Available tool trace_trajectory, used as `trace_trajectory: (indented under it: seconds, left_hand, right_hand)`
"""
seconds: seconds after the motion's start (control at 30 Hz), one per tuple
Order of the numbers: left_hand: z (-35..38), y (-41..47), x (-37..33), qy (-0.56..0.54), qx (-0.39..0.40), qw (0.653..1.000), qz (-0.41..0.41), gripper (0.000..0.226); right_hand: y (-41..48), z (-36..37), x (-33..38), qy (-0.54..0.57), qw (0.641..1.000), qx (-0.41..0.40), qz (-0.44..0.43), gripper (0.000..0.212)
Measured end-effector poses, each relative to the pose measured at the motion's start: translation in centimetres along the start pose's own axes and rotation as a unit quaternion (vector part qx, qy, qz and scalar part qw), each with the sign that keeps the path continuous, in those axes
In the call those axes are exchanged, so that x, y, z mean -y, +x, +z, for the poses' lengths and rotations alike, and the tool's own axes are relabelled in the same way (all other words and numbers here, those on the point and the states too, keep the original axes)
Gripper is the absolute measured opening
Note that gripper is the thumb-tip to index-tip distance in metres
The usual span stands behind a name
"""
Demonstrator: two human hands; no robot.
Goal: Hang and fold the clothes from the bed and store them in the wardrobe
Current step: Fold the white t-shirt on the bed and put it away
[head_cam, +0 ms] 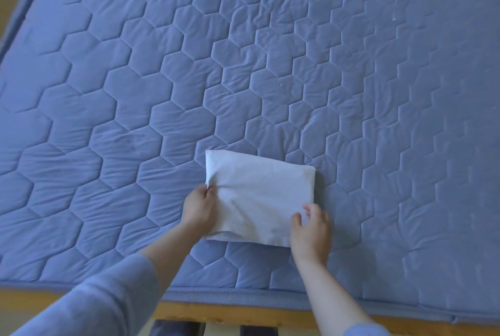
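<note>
From the head camera, a folded white cloth [259, 197] lies as a neat rectangle on the blue quilted mattress [243, 65], near the edge closest to the person and a little right of centre. No other clothing shows on the bed. The left hand [198, 207] pinches the cloth's left edge with curled fingers, and creases fan out across the fabric from that pinch. The right hand [311, 227] is curled over the near right corner, thumb on top. Whether its fingers reach underneath cannot be told. Grey sleeves cover both forearms, and a strip of the wooden bed frame [243, 314] runs below the mattress. The cloth looks light, thin and limp. It will probably sag and could come unfolded if lifted by one edge alone. The safer hold is likely both short sides at once, fingers slid under all the layers and thumbs pressing from above, so the stack stays flat while it is carried. It seems neither slippery nor fragile. The soft mattress should give enough to let fingers slide beneath.
</note>
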State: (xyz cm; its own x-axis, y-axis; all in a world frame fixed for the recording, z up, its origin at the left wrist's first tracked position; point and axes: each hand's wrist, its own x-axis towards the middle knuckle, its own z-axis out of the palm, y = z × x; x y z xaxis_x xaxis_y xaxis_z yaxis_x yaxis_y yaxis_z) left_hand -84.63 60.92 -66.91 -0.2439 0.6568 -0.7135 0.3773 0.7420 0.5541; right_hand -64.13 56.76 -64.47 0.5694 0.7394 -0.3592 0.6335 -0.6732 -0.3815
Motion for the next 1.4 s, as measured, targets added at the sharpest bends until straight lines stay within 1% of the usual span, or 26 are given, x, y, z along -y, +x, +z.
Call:
trace_trajectory:
  seconds: [0.07,0.13,0.2,0.27,0.33,0.43,0.5,0.6,0.67,0.73,0.77,0.83,0.93,1.0,1.17,1.27,1.4]
  left_hand:
    - [0.0,0.2,0.8,0.045,0.002,0.999,-0.006,0.032]
    - [0.3,0.5,1.3,0.064,-0.022,0.998,-0.017,0.034]
    - [0.6,0.6,1.5,0.069,-0.064,0.995,-0.020,0.039]
    - [1.1,0.4,1.5,0.075,-0.095,0.992,-0.015,0.039]
    - [1.5,0.1,1.5,0.070,-0.096,0.993,-0.019,0.032]
    - [2.0,0.2,1.6,0.037,-0.092,0.995,-0.029,0.029]
    - [1.9,0.6,1.7,0.026,-0.091,0.995,-0.040,0.023]
    - [1.7,1.2,1.2,-0.014,-0.077,0.994,-0.075,0.019]
    - [1.7,1.4,0.6,-0.056,-0.048,0.991,-0.115,0.035]
    - [1.6,1.6,0.3,-0.044,-0.018,0.990,-0.130,0.053]
    - [1.5,1.7,0.1,-0.025,-0.004,0.991,-0.131,0.059]
    - [1.3,1.8,-0.2,-0.007,0.010,0.994,-0.111,0.060]
    - [0.8,1.1,-1.4,-0.042,-0.002,0.996,-0.073,0.051]
    - [0.3,0.1,-2.6,-0.050,-0.009,0.997,-0.052,0.050]
    - [-2.2,-2.9,-6.4,-0.052,-0.004,0.999,-0.009,0.043]
    - [-4.2,-5.4,-9.5,-0.026,0.014,0.999,0.020,0.050]
    - [-7.4,-9.1,-13.7,-0.014,0.024,0.998,0.063,0.052]
  right_hand:
    - [1.1,-0.4,-1.2,-0.018,0.999,0.030,0.016,0.040]
    - [2.0,-0.4,-2.2,-0.017,0.994,0.098,0.050,0.050]
    - [2.7,-0.1,-2.8,0.006,0.982,0.168,0.083,0.053]
    - [3.2,0.2,-3.1,0.031,0.976,0.190,0.098,0.051]
    - [3.9,0.5,-3.2,0.063,0.975,0.182,0.113,0.051]
    - [4.5,0.6,-3.1,0.111,0.970,0.165,0.140,0.043]
    - [4.6,0.7,-3.1,0.116,0.971,0.155,0.142,0.036]
    - [4.5,0.8,-3.0,0.118,0.975,0.134,0.132,0.037]
    - [4.4,0.8,-2.8,0.125,0.976,0.131,0.123,0.037]
    - [4.3,0.5,-3.0,0.142,0.974,0.139,0.111,0.035]
    - [4.2,0.2,-3.1,0.148,0.973,0.143,0.103,0.034]
    - [4.2,-0.3,-3.2,0.158,0.973,0.143,0.087,0.032]
    - [4.2,-1.6,-3.0,0.161,0.976,0.136,0.064,0.028]
    - [4.2,-2.8,-2.6,0.161,0.977,0.134,0.045,0.025]
    - [3.3,-7.7,-0.7,0.199,0.974,0.111,0.016,0.027]
    - [2.3,-11.3,0.8,0.190,0.978,0.080,0.000,0.029]
    - [0.0,-16.8,3.3,0.192,0.981,0.028,-0.028,0.033]
